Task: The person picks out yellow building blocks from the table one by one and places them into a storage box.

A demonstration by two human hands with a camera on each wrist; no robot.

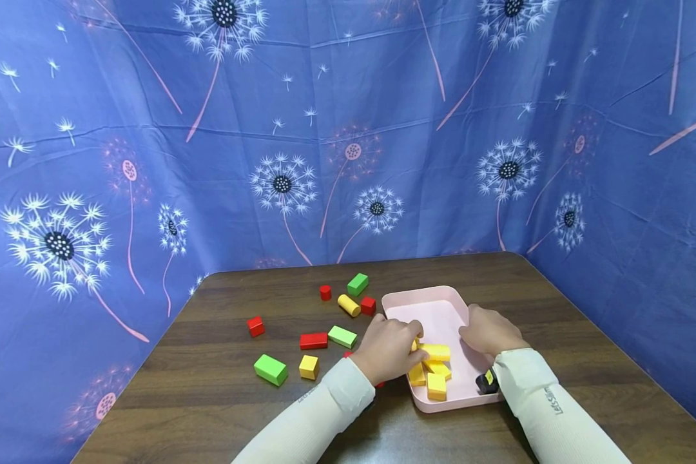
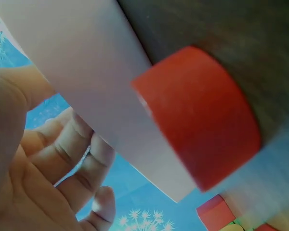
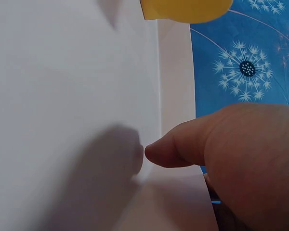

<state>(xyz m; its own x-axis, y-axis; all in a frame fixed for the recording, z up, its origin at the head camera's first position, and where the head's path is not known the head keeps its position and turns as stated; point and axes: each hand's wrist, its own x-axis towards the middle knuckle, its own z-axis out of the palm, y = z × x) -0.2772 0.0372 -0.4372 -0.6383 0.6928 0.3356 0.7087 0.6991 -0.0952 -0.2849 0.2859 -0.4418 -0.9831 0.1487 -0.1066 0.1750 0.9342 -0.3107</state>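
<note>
A shallow pink tray (image 1: 426, 295) sits right of the table's middle, several yellow blocks (image 1: 437, 386) heaped at its near left. My left hand (image 1: 383, 348) reaches over the tray's left wall, thumb and forefinger around a yellow block (image 1: 414, 345) mostly covered by the hand. In the left wrist view those fingertips are behind the tray wall (image 2: 101, 86), and a red block (image 2: 197, 118) with a curved side lies outside it. With the thumb (image 3: 171, 147) inside and fingers outside, my right hand (image 1: 493, 332) grips the tray's right wall.
Left of the tray lie loose red, green and yellow blocks, among them a yellow cylinder (image 1: 348, 305), a yellow cube (image 1: 309, 367), a green block (image 1: 270, 370) and a red block (image 1: 314, 341). A blue patterned cloth (image 1: 325, 129) hangs behind and beside the wooden table (image 1: 209, 399).
</note>
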